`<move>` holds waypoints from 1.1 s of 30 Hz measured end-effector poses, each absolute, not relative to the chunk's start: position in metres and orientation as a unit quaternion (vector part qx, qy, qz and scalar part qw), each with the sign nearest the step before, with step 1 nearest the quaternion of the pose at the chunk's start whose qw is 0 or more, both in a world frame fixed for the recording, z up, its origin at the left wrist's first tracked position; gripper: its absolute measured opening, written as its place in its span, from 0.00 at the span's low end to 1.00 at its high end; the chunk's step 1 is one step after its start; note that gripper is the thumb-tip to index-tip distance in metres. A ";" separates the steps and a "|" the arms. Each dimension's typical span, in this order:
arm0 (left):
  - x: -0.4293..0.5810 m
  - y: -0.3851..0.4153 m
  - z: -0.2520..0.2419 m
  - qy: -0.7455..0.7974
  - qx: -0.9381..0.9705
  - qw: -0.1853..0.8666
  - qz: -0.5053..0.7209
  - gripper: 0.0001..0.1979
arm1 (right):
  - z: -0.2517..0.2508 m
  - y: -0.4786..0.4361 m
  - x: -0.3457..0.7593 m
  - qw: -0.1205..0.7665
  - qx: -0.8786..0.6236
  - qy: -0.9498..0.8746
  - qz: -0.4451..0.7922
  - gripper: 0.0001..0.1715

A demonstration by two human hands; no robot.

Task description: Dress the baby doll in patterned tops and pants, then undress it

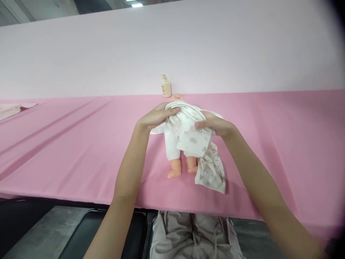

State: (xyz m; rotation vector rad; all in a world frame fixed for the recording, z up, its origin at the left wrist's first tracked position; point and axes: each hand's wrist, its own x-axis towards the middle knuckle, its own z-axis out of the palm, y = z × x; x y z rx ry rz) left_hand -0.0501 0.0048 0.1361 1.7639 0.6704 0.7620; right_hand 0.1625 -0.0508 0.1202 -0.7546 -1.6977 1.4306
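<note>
A baby doll (175, 168) in white clothing lies on the pink-covered table (88, 151), its feet toward me. Over its upper body I hold a white printed baby garment (194, 135), bunched at the top, with one part hanging down to the right of the doll's legs. My left hand (161, 116) grips the gathered edge on the left, thumb on top. My right hand (214, 124) is closed on the cloth at the right. Most of the doll's head and torso is hidden behind the garment.
A cream pump bottle (166, 87) stands behind the doll's head, near the white partition (229, 46). A light cloth (13, 109) lies at the far left. A black chair (134, 233) is below the table's front edge.
</note>
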 end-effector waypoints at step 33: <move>-0.017 -0.006 0.118 0.204 0.662 0.605 0.393 0.24 | 0.124 -0.057 0.164 0.481 -0.294 -0.610 0.557 0.27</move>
